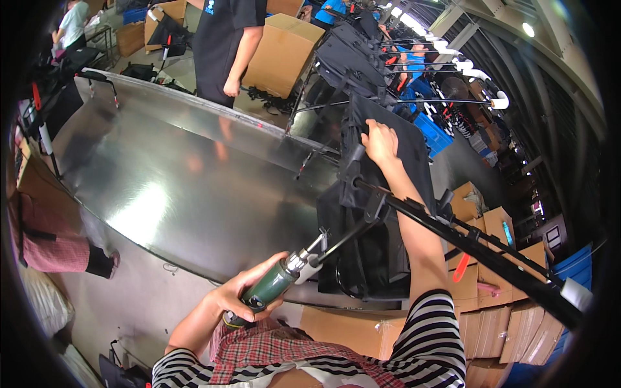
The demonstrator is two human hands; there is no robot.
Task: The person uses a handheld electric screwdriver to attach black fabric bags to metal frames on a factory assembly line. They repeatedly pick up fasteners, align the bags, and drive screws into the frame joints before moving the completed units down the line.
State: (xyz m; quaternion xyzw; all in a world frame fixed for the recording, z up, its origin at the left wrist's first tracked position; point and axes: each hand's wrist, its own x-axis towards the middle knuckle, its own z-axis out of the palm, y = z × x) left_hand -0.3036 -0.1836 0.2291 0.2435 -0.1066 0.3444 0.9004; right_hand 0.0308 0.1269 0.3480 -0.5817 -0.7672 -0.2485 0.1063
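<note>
My left hand (262, 294) is wrapped round a green power screwdriver (266, 286) with a silver front end. The driver's tip points up and right, beside a thin black tube of a black-framed item with fabric panels. Farther off, my right hand (381, 142) grips the black fabric (406, 129) of that item near its top, fingers partly curled and some fingertips hidden. Black frame tubes (472, 242) run across my right forearm toward the lower right and end in a pale grip (576, 294). The item's exact kind cannot be made out.
The item stands at the right end of a shiny metal table (194, 174). Beyond it are a person in black (223, 45), a large cardboard box (281, 55) and a row of similar black items. A blue crate (432, 134) and stacked cartons (485, 330) are at right.
</note>
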